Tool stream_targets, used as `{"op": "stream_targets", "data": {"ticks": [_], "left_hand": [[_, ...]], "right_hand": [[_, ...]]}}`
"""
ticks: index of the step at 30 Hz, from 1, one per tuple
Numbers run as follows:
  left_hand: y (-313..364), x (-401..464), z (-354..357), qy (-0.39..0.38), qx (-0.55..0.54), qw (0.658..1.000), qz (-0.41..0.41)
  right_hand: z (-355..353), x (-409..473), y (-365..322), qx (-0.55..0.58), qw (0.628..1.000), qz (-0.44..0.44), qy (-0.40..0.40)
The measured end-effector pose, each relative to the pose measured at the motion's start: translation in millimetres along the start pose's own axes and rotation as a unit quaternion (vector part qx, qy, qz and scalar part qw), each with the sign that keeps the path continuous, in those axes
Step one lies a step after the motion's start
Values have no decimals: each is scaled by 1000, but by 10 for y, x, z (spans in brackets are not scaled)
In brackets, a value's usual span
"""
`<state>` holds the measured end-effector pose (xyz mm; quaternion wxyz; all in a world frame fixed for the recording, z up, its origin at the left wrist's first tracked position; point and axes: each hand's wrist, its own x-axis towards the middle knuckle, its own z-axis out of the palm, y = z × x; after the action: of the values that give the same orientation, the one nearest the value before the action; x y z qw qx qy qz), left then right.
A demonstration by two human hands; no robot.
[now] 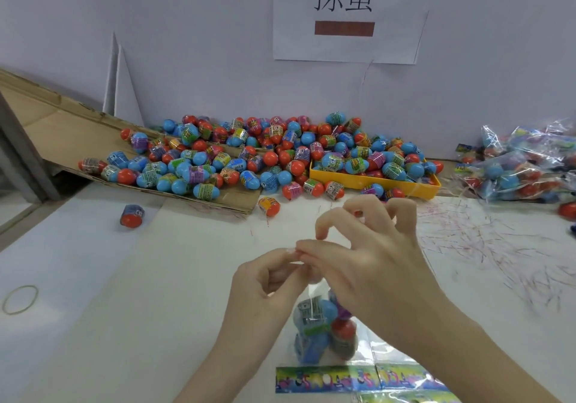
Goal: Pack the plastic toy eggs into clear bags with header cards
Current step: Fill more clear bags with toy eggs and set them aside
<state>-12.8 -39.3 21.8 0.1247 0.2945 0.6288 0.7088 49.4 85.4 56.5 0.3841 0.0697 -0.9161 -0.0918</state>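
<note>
Pinching the gathered top of a clear bag [314,318] between both hands, we hold it over the near middle of the white bench [156,278]. Our left hand [265,281] curls its fingers and thumb round the neck of the bag, so that grip is grasping the bag. Our right hand [371,256] meets it from the right, thumb and forefinger nipping the same neck while the other fingers arch up loosely; that grip is grasping the bag too. Inside the bag sit a few eggs, blue and orange, with printed bands round them. At its near end lies a colourful header card [324,379], and more cards and clear bags overlap just right of it.

Far across the bench a big heap of eggs [249,156] spills from a flattened cardboard box [62,122] on the left into a yellow tray [374,181] on the right. One egg [132,215] lies alone, near the box's edge, and another [269,206] just off the heap. Packed bags [526,166] pile up at the far right, with thin red strips scattered near them. A rubber band [20,299] lies at the near left. On the wall hangs a paper sign [346,16].
</note>
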Motion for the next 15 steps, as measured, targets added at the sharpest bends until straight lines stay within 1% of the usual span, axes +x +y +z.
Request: {"op": "stream_targets", "data": {"ticks": [2, 4, 7, 11, 15], "left_hand": [[5, -11, -20, -16, 24, 999, 22], [-5, -18, -44, -24, 76, 996, 43], [-35, -11, -87, -42, 158, 984, 75], [-89, 13, -129, -55, 248, 959, 129], [-115, 19, -141, -67, 288, 940, 168]], "right_hand": [[-40, 15, 3, -35, 999, -32, -20], [-81, 35, -2, -63, 996, -58, -37], [-136, 77, 15, -72, 992, -83, -59], [-165, 120, 52, -70, 989, -103, -80], [-163, 151, 65, -76, 989, -100, -74]]}}
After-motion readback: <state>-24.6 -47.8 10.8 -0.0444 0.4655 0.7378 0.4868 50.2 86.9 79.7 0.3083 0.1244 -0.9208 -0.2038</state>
